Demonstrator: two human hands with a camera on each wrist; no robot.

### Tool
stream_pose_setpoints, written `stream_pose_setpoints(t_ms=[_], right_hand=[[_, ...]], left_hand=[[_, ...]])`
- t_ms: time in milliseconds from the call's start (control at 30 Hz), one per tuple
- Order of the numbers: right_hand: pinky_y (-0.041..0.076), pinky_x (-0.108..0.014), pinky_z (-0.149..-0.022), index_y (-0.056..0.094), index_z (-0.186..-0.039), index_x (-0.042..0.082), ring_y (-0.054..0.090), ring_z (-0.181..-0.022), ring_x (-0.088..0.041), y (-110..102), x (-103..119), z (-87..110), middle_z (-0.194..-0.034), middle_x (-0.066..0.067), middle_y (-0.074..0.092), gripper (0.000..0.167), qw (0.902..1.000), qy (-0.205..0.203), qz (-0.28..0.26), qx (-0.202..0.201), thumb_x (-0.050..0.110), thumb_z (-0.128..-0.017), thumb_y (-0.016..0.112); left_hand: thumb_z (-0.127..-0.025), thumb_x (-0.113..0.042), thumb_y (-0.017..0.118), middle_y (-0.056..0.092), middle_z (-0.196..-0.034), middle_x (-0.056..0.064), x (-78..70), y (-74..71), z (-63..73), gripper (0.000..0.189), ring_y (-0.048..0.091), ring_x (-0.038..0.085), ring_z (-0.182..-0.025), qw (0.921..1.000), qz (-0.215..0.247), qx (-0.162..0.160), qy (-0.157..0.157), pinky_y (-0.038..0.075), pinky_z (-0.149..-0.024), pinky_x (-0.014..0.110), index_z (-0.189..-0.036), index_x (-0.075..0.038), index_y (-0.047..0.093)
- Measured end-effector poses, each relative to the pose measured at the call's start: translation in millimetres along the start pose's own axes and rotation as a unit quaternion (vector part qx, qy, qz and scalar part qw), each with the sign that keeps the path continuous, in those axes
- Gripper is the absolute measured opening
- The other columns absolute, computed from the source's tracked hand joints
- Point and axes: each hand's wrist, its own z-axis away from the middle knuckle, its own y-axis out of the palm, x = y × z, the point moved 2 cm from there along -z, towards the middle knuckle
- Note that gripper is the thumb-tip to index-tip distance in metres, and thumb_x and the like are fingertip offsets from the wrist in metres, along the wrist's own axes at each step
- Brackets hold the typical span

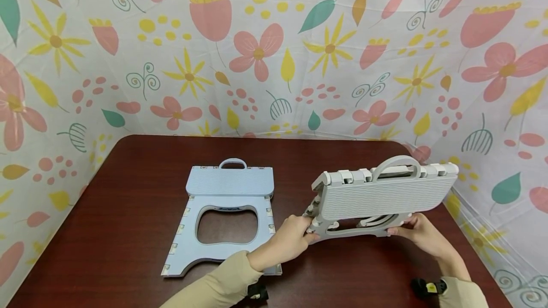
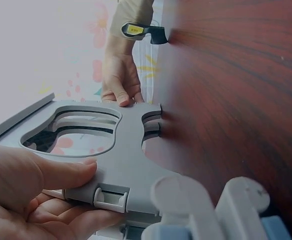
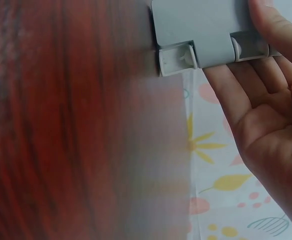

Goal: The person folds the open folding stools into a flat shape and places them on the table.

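Note:
A grey folding step stool (image 1: 385,196), partly folded, stands tilted at the right of the table in the head view, its carry handle (image 1: 396,163) at the top. My left hand (image 1: 288,236) grips its left side low down; in the left wrist view the thumb lies on the panel (image 2: 136,150) and the fingers curl under its hinged edge. My right hand (image 1: 421,234) holds the lower right side, thumb on one face and fingers behind, as the right wrist view shows. To the left, a light blue folding stool (image 1: 231,182) lies folded flat, beside my left forearm.
A dark red-brown wooden table (image 1: 128,194) bears both stools. Behind and to the sides hangs a white floral sheet (image 1: 265,8). Black wrist straps (image 1: 428,287) sit at the sleeves. Pale hinge ends with blue parts (image 2: 183,205) show close up in the left wrist view.

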Motion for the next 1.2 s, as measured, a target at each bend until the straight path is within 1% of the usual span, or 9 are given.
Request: stream_pose_setpoints(t_ms=[200, 400, 633, 767, 933, 1000, 1133, 1200], right_hand=[[0.049, -0.021, -0.06, 0.07, -0.08, 0.001, 0.061, -0.072, 0.004, 0.6, 1.2, 0.6, -0.078, 0.012, 0.069, 0.015, 1.0, 0.0, 0.009, -0.001, -0.014, -0.08, 0.066], [0.049, -0.021, -0.06, 0.07, -0.081, 0.002, 0.061, -0.07, 0.004, 0.2, -0.8, 1.8, -0.076, 0.012, 0.069, 0.015, 0.9999, 0.006, 0.009, 0.001, -0.013, -0.081, 0.067], [0.05, -0.02, -0.062, 0.072, -0.088, 0.002, 0.062, -0.075, 0.004, -1.4, -2.7, 2.9, -0.085, 0.016, 0.072, 0.017, 0.9998, 0.019, -0.002, 0.005, -0.013, -0.081, 0.066], [0.05, -0.02, -0.063, 0.072, -0.091, 0.002, 0.063, -0.076, 0.003, -0.6, -0.8, 3.3, -0.088, 0.016, 0.072, 0.018, 0.9997, 0.025, -0.005, 0.005, -0.012, -0.081, 0.066], [0.05, -0.021, -0.063, 0.072, -0.091, 0.001, 0.063, -0.077, 0.002, 0.0, 0.8, 3.6, -0.088, 0.016, 0.072, 0.016, 0.9995, 0.032, 0.0, 0.006, -0.011, -0.082, 0.067], [0.05, -0.021, -0.064, 0.072, -0.091, 0.002, 0.063, -0.077, 0.002, -0.2, 0.9, 3.8, -0.088, 0.016, 0.072, 0.014, 0.9991, 0.04, 0.009, 0.004, -0.009, -0.082, 0.068], [0.049, -0.021, -0.065, 0.072, -0.091, 0.001, 0.063, -0.078, 0.002, -0.8, 2.2, 4.5, -0.088, 0.016, 0.072, 0.011, 0.9982, 0.054, 0.023, 0.006, -0.006, -0.083, 0.069], [0.049, -0.02, -0.065, 0.072, -0.091, 0.001, 0.063, -0.077, 0.002, -0.9, 2.9, 5.0, -0.087, 0.015, 0.072, 0.01, 0.998, 0.059, 0.024, 0.009, -0.006, -0.083, 0.069]], left_hand=[[-0.087, -0.016, 0.072, 0.075, -0.096, 0.008, 0.4, -0.1, -0.1, 0.02, 0.07, 0.008, -0.081, 0.9999, 0.01, 0.007, -0.005, 0.048, -0.062, 0.013, -0.103, -0.004, 0.07], [-0.088, -0.016, 0.071, 0.074, -0.099, 0.009, 2.7, 0.2, -0.6, 0.022, 0.07, 0.008, -0.083, 0.9996, 0.021, 0.017, -0.002, 0.047, -0.062, 0.013, -0.106, -0.003, 0.069], [-0.087, -0.015, 0.072, 0.074, -0.099, 0.008, 3.0, 0.7, -0.9, 0.02, 0.07, 0.008, -0.084, 0.9996, 0.017, 0.021, 0.01, 0.047, -0.064, 0.012, -0.103, -0.003, 0.069], [-0.087, -0.016, 0.072, 0.074, -0.1, 0.008, 2.7, 0.2, -0.6, 0.021, 0.07, 0.008, -0.085, 0.9996, 0.015, 0.023, 0.011, 0.047, -0.065, 0.012, -0.104, -0.004, 0.069], [-0.087, -0.017, 0.073, 0.075, -0.096, 0.007, 3.7, -0.9, -1.0, 0.019, 0.068, 0.004, -0.079, 0.9996, 0.018, 0.021, 0.003, 0.044, -0.061, 0.012, -0.101, -0.004, 0.07], [-0.086, -0.02, 0.074, 0.075, -0.093, 0.005, 4.9, -1.4, -0.9, 0.019, 0.066, 0.001, -0.074, 0.9998, 0.012, 0.016, -0.003, 0.043, -0.058, 0.012, -0.098, -0.006, 0.071], [-0.085, -0.026, 0.075, 0.075, -0.087, 0.001, 7.7, -2.8, 0.5, 0.018, 0.052, -0.005, -0.06, 0.9999, 0.0, 0.011, -0.011, 0.038, -0.051, 0.012, -0.093, -0.009, 0.074], [-0.085, -0.027, 0.075, 0.074, -0.083, 0.0, 8.9, -3.6, 1.3, 0.018, 0.043, -0.004, -0.054, 0.9998, -0.001, 0.014, -0.014, 0.034, -0.048, 0.013, -0.09, -0.01, 0.074]])
